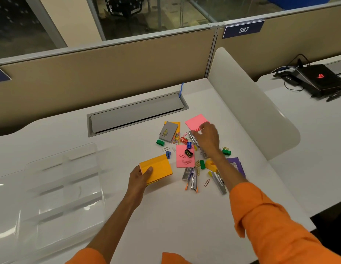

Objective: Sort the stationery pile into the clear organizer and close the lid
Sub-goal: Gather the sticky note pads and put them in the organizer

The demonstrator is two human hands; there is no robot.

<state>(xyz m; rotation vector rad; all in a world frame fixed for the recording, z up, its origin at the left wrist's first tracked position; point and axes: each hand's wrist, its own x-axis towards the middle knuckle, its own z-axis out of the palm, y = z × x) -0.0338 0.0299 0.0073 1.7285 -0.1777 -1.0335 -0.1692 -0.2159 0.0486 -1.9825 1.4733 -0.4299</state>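
My left hand [140, 177] grips a stack of orange sticky notes [158, 168] just left of the stationery pile, thumb on top. My right hand [206, 137] reaches to the far side of the pile, fingertips on the near edge of a pink sticky pad [195, 121]. The pile holds another pink pad [183, 159] with clips on it, coloured paper clips [175, 138], staplers [219, 182], a grey staple box [168, 131], sharpeners [160, 142] and a purple box [235, 163]. The clear organizer [57, 189] lies open at the left with empty compartments.
A grey cable hatch [137, 113] is set into the white desk behind the pile. A curved white divider [247, 103] stands to the right, with a black laptop and cables [318, 77] on the neighbouring desk beyond it. Beige partition panels close off the back.
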